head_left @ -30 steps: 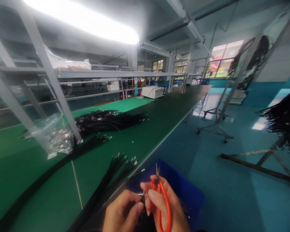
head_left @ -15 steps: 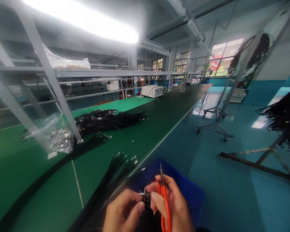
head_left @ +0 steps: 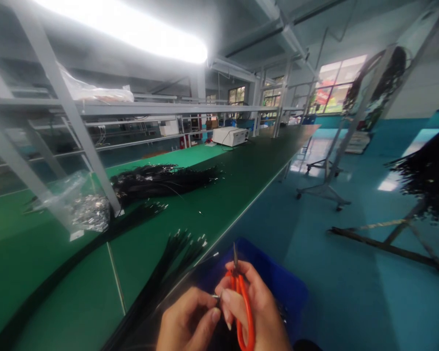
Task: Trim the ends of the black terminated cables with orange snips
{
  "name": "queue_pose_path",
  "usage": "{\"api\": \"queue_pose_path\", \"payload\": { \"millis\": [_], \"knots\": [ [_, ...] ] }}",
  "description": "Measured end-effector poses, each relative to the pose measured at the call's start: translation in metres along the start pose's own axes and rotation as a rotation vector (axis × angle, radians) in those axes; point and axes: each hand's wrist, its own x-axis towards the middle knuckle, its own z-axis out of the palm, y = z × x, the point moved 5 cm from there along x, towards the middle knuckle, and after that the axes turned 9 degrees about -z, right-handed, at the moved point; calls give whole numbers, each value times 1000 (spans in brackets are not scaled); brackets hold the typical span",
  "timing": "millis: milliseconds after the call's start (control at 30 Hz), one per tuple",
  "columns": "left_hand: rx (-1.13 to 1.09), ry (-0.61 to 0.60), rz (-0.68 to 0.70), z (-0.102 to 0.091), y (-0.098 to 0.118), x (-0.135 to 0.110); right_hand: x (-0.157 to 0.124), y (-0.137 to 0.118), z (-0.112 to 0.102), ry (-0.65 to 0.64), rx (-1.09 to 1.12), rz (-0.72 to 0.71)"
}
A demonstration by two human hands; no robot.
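Note:
In the head view, my right hand (head_left: pixel 258 302) is closed around a pair of orange-handled scissors (head_left: pixel 246 317). Their narrow dark blades (head_left: pixel 235 253) point upward. My left hand (head_left: pixel 190 314) pinches a thin black wire with a silvery end (head_left: pixel 215 296). My right thumb and fingertip meet the left fingers at that end. How much of the wire the right fingers hold is hidden. A bundle of black wires with pale tips (head_left: pixel 179 248) lies along the bench edge, left of my hands. Below them sits a blue bin (head_left: pixel 292 292).
The green bench (head_left: pixel 161 222) carries a pile of black wires (head_left: pixel 161 180), a clear bag of small metal parts (head_left: pixel 89 212) and a white box-shaped device (head_left: pixel 230 136). Metal shelf posts (head_left: pixel 84 141) rise from it. A wheeled stand (head_left: pixel 327 187) and a rack of black cables (head_left: pixel 428 180) stand right.
My hands have drawn closer together, and the scissors have shifted slightly left and tilted more. The loose dark strands between my fingers now show as one silvery end.

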Motion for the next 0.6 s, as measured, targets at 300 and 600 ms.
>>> {"api": "queue_pose_path", "payload": {
  "millis": [300,600],
  "knots": [
    [34,19,-9,-1,-1,1,-11,-15,-14,160,-327,-418],
    [89,0,14,1,-2,-1,-15,-20,-5,101,-587,-698]
  ]
}}
